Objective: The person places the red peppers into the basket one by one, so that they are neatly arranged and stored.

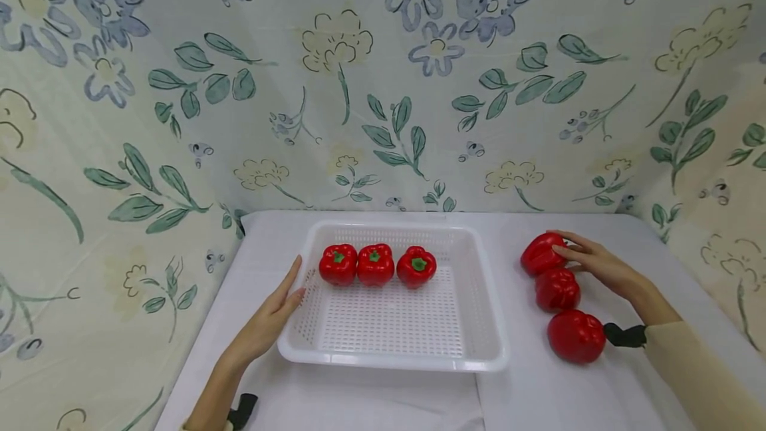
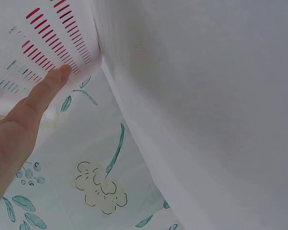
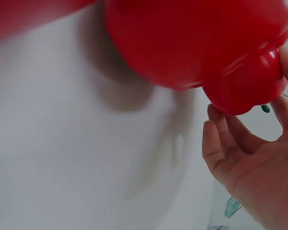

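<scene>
A white perforated plastic basket (image 1: pixel 389 331) stands on the table with three red bell peppers (image 1: pixel 375 266) in a row along its far side, green stems up. My left hand (image 1: pixel 276 308) touches the basket's left side with straight fingers; in the left wrist view a finger (image 2: pixel 43 91) lies along the slotted wall. To the right of the basket, three more red peppers form a line. My right hand (image 1: pixel 601 268) holds the farthest bell pepper (image 1: pixel 541 255), which lies on its side, thumb and fingers around it. A second pepper (image 1: pixel 558 290) sits close against it.
The nearest pepper of the right-hand line (image 1: pixel 576 336) lies beside my right wrist. A white cloth (image 1: pixel 371 398) covers the table. Flower-patterned fabric (image 1: pixel 383 85) hangs behind the table and along both sides.
</scene>
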The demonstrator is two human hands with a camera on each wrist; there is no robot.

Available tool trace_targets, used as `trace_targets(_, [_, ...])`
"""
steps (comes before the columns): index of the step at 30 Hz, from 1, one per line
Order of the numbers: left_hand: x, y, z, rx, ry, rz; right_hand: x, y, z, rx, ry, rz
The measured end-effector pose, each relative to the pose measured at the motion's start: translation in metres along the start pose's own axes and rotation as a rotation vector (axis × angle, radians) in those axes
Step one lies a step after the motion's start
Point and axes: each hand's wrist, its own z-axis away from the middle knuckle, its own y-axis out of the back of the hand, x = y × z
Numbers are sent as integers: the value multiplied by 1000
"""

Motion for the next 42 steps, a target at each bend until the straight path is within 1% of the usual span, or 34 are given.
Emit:
trace_targets(5, [-1,0,0,-1,0,9,-11,7,2,71,44,17])
trace_targets(9, [-2,0,1,0,11,14,-27,13,10,133,95,48])
trace_targets(13, [-2,0,1,1,12,15,-54,17,20,170,150,32])
trace_targets(17, [-1,1,1,7,16,7,-91,14,35,186,227,-12])
trace_targets(19, [0,1,1,11,19,4,-114,8,43,182,275,-29])
trace_targets(23, [1,1,1,8,23,1,-159,-7,54,160,361,-29])
trace_targets(25, [1,2,0,7,26,1,-176,-17,56,140,404,-16])
trace_targets(27, [1,1,0,9,28,1,-191,-26,56,120,431,-8])
trace_targets(31, [0,1,1,10,22,7,-214,-46,52,60,498,1])
trace_targets(37, [-1,1,0,-1,1,20,-241,-72,46,17,570,8])
trace_targets(42, [0,0,-1,-1,10,26,-258,-95,36,-26,634,36])
